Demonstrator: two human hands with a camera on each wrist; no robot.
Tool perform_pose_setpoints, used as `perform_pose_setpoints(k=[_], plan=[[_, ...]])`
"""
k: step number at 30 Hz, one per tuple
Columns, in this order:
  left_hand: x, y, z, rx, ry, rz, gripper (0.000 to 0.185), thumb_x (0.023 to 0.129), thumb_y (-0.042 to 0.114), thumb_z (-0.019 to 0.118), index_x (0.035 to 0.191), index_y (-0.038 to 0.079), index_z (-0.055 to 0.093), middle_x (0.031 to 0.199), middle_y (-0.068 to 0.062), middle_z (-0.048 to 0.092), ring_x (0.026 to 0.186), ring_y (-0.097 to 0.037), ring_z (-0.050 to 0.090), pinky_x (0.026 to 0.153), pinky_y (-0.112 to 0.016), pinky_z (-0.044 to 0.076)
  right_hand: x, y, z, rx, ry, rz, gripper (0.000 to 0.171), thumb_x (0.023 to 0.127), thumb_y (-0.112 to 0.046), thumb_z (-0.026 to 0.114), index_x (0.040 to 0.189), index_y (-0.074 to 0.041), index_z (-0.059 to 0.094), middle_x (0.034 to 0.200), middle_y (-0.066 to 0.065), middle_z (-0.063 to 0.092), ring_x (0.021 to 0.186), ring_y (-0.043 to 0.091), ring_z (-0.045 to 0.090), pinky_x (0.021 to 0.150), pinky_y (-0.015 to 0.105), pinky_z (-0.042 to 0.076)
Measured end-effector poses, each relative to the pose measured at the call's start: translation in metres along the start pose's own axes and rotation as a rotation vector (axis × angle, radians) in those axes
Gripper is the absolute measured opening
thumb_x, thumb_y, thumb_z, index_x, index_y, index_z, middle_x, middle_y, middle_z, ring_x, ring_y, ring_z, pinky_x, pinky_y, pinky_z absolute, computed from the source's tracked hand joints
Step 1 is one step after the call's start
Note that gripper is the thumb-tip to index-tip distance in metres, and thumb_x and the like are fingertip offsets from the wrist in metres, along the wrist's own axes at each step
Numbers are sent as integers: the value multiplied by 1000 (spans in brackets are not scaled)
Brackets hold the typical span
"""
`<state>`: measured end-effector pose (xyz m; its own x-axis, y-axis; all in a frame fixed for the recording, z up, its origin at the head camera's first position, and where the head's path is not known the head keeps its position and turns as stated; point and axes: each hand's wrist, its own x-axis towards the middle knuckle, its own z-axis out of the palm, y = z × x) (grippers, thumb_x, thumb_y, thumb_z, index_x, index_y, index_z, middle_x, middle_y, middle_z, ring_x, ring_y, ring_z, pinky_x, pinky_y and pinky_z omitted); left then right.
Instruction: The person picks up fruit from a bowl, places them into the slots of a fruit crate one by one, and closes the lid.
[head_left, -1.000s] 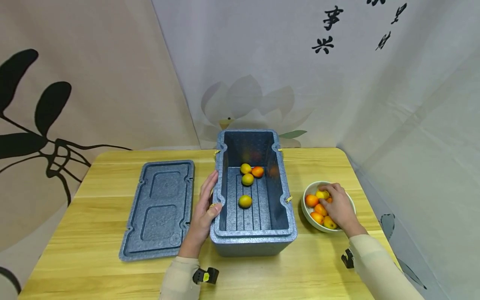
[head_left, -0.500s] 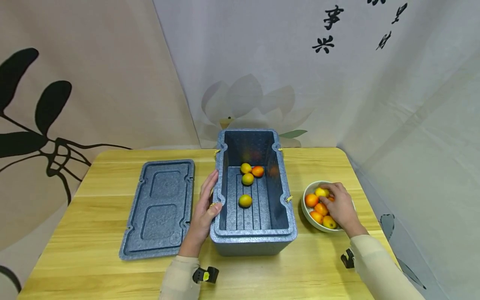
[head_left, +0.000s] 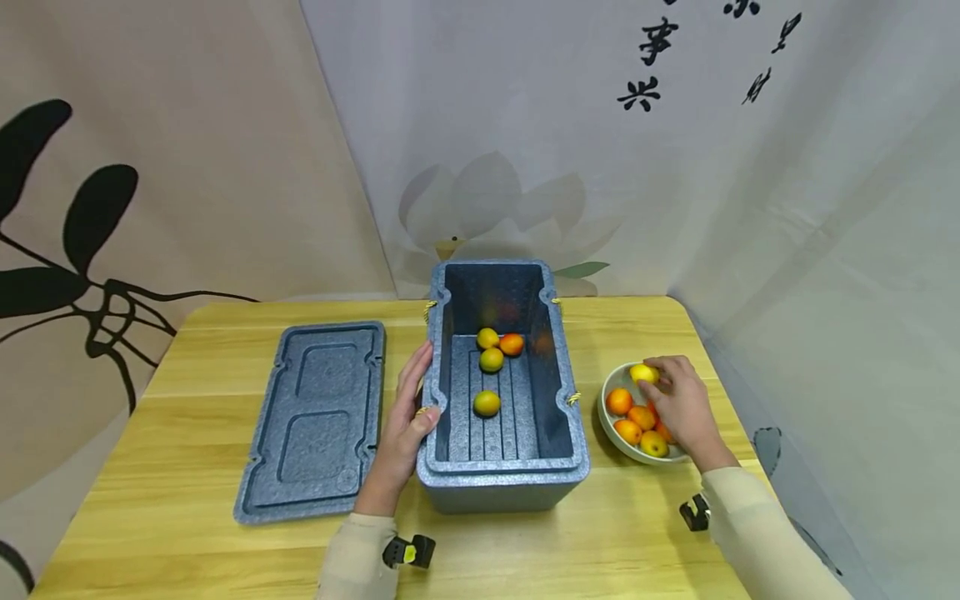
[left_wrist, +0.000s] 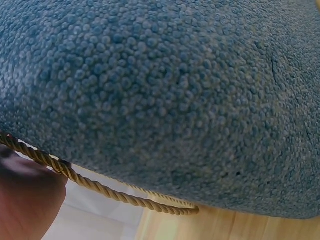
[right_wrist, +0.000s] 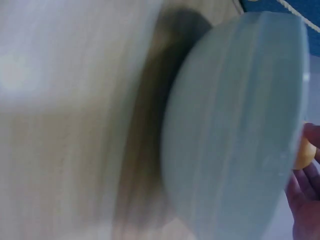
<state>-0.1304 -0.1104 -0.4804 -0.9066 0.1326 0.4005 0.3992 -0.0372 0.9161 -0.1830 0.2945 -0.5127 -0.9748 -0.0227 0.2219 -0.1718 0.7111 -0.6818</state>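
Observation:
A speckled blue-grey foam box (head_left: 504,492) stands uncovered in mid-table, with several small yellow-green and orange fruits (head_left: 491,360) on its ribbed floor. My left hand (head_left: 401,442) rests against its left wall, fingers extended along the outside and thumb on the rim. In the left wrist view, a twisted gold cord (left_wrist: 110,192) crosses by part of that hand. At the right, my right hand (head_left: 684,408) pinches a small yellow fruit (head_left: 643,373) at the far side of a pale bowl (head_left: 606,425). Several orange and yellow fruits (head_left: 641,417) lie in the bowl, partly hidden by the hand.
The box's matching lid (head_left: 315,425) lies flat to the left, close to the left forearm. A wooden table (head_left: 187,433) bears everything. Printed cloth (head_left: 517,125) hangs behind its back edge. Cords (head_left: 573,399) show at the box's sides.
My right hand has lifted slightly toward the bowl's far rim with the yellow fruit between thumb and fingers. The left hand keeps its place on the box. The head view has shifted slightly.

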Motion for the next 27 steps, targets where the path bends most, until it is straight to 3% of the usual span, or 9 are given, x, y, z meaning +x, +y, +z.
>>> perform_pose_setpoints(k=[12,27], plan=[[0,0,0,4,5,-7,69,90,21,47,156,11,29,161,-3,18,145,-27,14,104,-72,7,8,-23,-8,21,36,-18,32,88,-1,70,119,5,62,119,16,50,110,33,53,91,41,48],[0,0,0,2,5,3,69,90,18,47,156,10,29,161,-3,19,145,-27,15,106,-70,9,26,-45,-8,51,95,-91,32,87,-4,72,118,4,64,117,15,53,106,31,54,89,43,49]])
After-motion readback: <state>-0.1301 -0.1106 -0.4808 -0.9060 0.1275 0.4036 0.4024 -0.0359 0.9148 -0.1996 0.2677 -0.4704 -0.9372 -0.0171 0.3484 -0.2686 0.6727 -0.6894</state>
